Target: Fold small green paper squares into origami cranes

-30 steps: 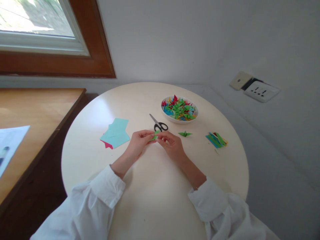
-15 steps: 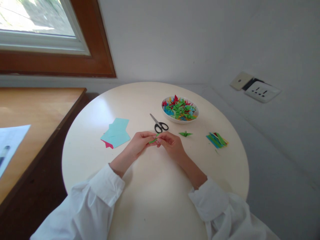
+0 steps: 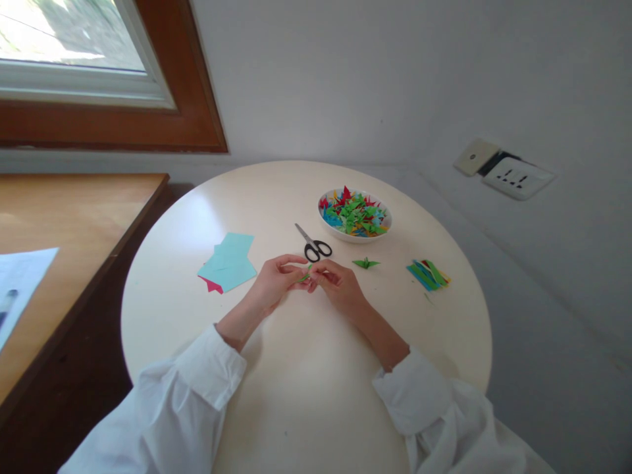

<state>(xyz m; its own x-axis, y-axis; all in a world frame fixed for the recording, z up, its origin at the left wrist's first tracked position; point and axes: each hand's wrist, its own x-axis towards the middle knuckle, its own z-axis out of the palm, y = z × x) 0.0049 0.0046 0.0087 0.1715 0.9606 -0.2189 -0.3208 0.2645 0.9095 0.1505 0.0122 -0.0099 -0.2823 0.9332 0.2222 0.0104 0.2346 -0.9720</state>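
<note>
Between my fingertips is a small piece of folded green paper [image 3: 305,276], mostly covered by the fingers. My left hand [image 3: 277,282] pinches it from the left, and my right hand [image 3: 338,284] pinches it from the right. Just beyond the hands lie black-handled scissors [image 3: 313,247], blades pointing away and to the left. A finished green paper crane [image 3: 366,263] rests to the right of my right hand. Behind it stands a white oval bowl [image 3: 349,237] heaped with small folded cranes in green, red, blue and yellow.
Light blue paper sheets [image 3: 230,262] lie left of my hands, with a pink piece [image 3: 211,285] under them. Coloured paper strips [image 3: 427,275] are stacked on the right of the round white table [image 3: 306,408]. A wooden desk [image 3: 74,204] is at the left, a wall socket [image 3: 517,176] at the right.
My left fingers have shifted slightly on the green paper, with the index finger lifted a little, and less of the paper shows. Other things stay in place.
</note>
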